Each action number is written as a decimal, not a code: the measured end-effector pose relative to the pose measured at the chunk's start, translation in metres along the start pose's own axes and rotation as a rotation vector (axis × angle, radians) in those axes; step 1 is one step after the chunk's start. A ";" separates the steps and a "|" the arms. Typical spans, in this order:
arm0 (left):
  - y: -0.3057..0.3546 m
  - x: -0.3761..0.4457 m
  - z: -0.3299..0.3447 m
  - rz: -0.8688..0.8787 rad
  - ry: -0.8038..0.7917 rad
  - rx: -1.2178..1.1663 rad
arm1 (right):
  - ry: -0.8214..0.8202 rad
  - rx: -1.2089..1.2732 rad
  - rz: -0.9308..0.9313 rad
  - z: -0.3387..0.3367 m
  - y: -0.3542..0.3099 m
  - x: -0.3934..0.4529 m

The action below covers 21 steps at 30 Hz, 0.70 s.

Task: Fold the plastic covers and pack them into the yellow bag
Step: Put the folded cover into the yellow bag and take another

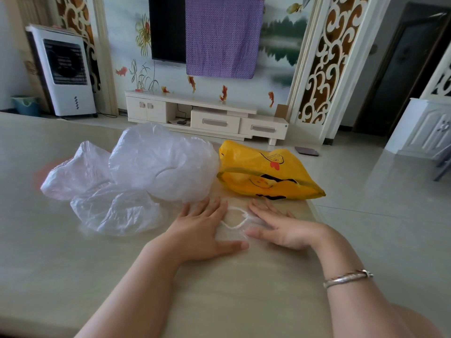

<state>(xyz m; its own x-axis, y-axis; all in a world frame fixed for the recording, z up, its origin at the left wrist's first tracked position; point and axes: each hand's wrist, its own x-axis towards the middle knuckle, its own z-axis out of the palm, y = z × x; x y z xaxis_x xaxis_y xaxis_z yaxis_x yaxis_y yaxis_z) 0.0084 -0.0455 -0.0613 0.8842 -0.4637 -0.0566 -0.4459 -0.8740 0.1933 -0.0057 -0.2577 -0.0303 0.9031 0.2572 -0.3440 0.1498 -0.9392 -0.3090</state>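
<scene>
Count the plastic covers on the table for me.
4 visible: one flattened cover under both hands, a puffy cover beside the yellow bag, a pinkish cover far left, a crumpled cover in front. More may be hidden inside the bag.

A painted mural wall (122, 32) carries a dark television (167, 28) half draped in purple cloth (222, 35). Below stands a cream TV cabinet (207, 118) on a glossy tiled floor (366, 186). A white air cooler (64, 71) stands left; carved lattice panels (322, 64) flank a dark doorway (400, 69).
</scene>
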 end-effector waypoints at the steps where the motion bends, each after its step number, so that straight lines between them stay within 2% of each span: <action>1: 0.000 0.000 0.000 0.001 0.001 -0.002 | -0.007 -0.012 -0.007 -0.001 0.000 0.000; 4: -0.001 0.000 -0.001 0.017 0.032 -0.066 | 0.004 0.006 -0.017 -0.001 0.002 0.002; 8: -0.006 -0.001 -0.007 0.038 0.260 -0.556 | 0.122 0.333 -0.073 -0.004 0.005 -0.004; 12: -0.011 0.000 -0.008 0.051 0.430 -0.559 | 0.162 0.367 -0.151 -0.013 0.005 -0.018; 17: -0.011 0.000 -0.007 0.025 0.383 -0.644 | 0.117 0.263 -0.166 -0.009 0.004 -0.012; 21: -0.010 -0.002 -0.010 0.023 0.285 -0.658 | 0.263 0.326 -0.165 -0.008 0.003 -0.002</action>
<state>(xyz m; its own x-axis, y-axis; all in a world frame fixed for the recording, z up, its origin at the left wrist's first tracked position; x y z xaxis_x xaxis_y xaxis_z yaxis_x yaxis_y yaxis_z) 0.0123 -0.0344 -0.0538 0.9177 -0.3460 0.1952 -0.3678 -0.5542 0.7467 -0.0042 -0.2625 -0.0233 0.9558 0.2910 -0.0424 0.2036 -0.7591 -0.6183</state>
